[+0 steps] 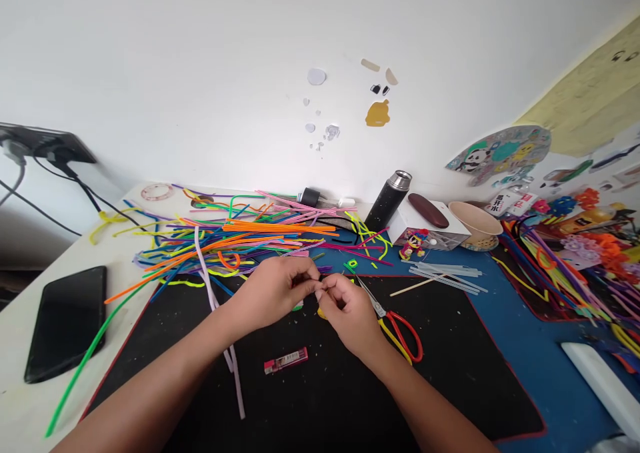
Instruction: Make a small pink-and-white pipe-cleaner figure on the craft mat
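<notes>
Over the black mat point(330, 413), my left hand point(277, 292) and my right hand point(353, 312) meet fingertip to fingertip. Both are closed in a pinch. Whatever lies between the fingertips is too small to make out. Scissors point(400, 333) with red and yellow handles lie just right of my right hand, blades pointing away. A lilac pipe cleaner point(239, 390) runs beneath my left forearm. Small green and yellow pieces are partly hidden under the hands. Nearer to me lies a small pink case with a label point(286, 360).
Behind the hands spreads a heap of coloured pipe cleaners point(280, 228). A black flask point(389, 201), a white box point(453, 233), a small figure point(414, 245) and a beige bowl point(475, 221) stand along the wall. Translucent glue sticks point(447, 276) lie right; a black tablet point(66, 323) lies left.
</notes>
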The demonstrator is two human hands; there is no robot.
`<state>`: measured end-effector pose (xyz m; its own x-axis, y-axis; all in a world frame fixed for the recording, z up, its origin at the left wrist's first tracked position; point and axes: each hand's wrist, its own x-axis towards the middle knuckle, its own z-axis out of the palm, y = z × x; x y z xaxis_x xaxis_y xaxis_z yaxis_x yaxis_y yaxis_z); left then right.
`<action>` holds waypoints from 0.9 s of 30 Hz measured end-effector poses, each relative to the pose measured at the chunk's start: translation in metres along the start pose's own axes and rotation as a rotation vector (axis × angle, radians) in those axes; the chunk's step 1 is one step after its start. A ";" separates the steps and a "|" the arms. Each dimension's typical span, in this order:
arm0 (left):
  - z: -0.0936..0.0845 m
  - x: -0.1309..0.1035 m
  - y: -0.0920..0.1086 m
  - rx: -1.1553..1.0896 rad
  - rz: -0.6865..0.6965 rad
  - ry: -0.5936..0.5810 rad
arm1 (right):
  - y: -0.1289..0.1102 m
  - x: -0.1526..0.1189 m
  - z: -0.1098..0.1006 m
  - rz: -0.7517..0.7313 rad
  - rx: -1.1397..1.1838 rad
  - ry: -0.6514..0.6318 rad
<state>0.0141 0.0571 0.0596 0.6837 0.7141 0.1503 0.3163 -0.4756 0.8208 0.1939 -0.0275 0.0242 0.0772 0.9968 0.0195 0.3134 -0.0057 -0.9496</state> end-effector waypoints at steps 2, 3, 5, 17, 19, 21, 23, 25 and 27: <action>-0.002 0.003 -0.001 -0.245 -0.096 0.036 | 0.001 -0.001 0.001 0.041 0.131 0.007; -0.003 0.004 -0.002 -0.360 -0.131 0.054 | 0.002 -0.001 0.001 0.057 0.184 0.015; -0.005 0.007 -0.003 -0.536 -0.190 0.083 | 0.003 -0.002 0.002 0.078 0.260 0.034; 0.004 0.008 -0.009 -0.725 -0.264 0.085 | -0.001 0.000 0.010 0.076 0.379 0.081; 0.005 0.008 -0.009 -0.731 -0.263 0.083 | -0.001 0.001 0.012 0.076 0.395 0.082; 0.005 0.008 -0.009 -0.728 -0.265 0.082 | -0.001 0.001 0.013 0.071 0.402 0.082; 0.006 0.008 -0.009 -0.726 -0.264 0.078 | -0.001 0.001 0.014 0.067 0.405 0.083; 0.006 0.008 -0.009 -0.727 -0.264 0.071 | -0.002 0.001 0.014 0.070 0.412 0.084; 0.006 0.008 -0.009 -0.729 -0.262 0.064 | -0.002 0.001 0.014 0.075 0.421 0.083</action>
<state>0.0203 0.0643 0.0503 0.5998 0.7955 -0.0854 -0.0653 0.1550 0.9858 0.1803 -0.0255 0.0222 0.1664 0.9850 -0.0454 -0.1082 -0.0276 -0.9937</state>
